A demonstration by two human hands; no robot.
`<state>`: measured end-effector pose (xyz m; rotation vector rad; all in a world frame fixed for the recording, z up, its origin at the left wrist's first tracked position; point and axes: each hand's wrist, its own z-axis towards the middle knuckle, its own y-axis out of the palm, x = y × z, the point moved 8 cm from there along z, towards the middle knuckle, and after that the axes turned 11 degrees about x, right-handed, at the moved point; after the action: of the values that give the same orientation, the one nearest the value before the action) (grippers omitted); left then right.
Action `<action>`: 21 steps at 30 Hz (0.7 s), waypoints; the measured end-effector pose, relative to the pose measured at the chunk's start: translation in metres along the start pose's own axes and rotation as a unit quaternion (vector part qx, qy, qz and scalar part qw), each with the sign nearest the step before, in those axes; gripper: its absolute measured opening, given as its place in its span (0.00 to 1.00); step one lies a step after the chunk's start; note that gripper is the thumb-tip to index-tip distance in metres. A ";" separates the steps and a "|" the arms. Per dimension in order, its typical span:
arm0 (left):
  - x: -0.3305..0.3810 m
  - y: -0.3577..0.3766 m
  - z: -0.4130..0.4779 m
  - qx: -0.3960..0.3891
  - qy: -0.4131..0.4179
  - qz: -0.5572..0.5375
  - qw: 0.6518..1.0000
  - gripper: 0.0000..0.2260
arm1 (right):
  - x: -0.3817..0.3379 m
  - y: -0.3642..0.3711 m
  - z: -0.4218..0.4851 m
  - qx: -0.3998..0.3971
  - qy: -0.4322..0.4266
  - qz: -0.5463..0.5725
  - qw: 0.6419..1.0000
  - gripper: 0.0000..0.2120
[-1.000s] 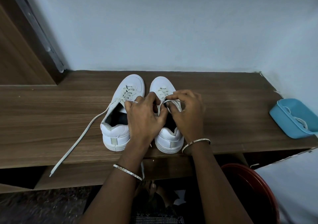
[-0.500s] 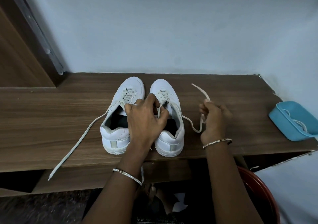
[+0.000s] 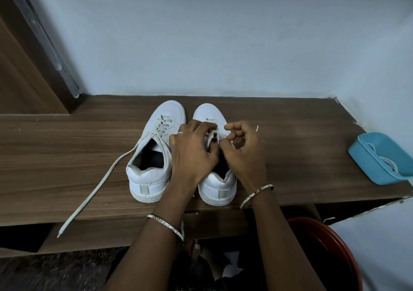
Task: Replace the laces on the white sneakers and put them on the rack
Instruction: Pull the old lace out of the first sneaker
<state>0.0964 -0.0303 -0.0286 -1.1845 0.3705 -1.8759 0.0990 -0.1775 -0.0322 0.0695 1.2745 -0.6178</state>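
White low-top sneakers stand side by side, toes to the wall, on a brown wood-grain shelf. The left-hand sneaker is laced through its front eyelets, and its long flat cream lace trails across the shelf and hangs over the front edge. Both hands work over the right-hand sneaker. The left hand, a ring on one finger, has its fingers curled onto that shoe's lacing area and grips it. The right hand is curled too, pinching a loose cream lace end whose tip shows just past the knuckles. Each wrist wears a thin metal bangle. Well apart at the shelf's right end sits a light blue plastic tray with white laces inside. Below it, a round red-brown basin is partly in view.
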 end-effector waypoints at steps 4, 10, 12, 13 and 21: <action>-0.004 -0.004 0.001 0.025 0.014 0.039 0.999 0.11 | 0.006 0.005 0.000 -0.003 -0.010 -0.032 0.999 0.07; 0.007 -0.006 0.006 0.051 0.044 0.110 0.992 0.06 | 0.012 -0.002 0.003 0.026 -0.013 -0.043 0.999 0.04; 0.008 -0.003 0.006 0.044 0.040 0.119 0.991 0.06 | 0.017 -0.002 0.003 0.030 0.010 -0.030 0.999 0.04; 0.008 -0.002 0.007 0.040 0.040 0.120 0.991 0.06 | 0.018 -0.001 0.003 0.033 0.020 -0.022 0.999 0.04; -0.004 0.000 0.004 0.056 -0.041 0.005 0.998 0.03 | 0.027 -0.003 0.001 0.066 0.071 0.003 0.995 0.03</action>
<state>0.1007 -0.0265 -0.0284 -1.1788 0.2228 -1.8088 0.1031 -0.1910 -0.0559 0.2290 1.3686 -0.7014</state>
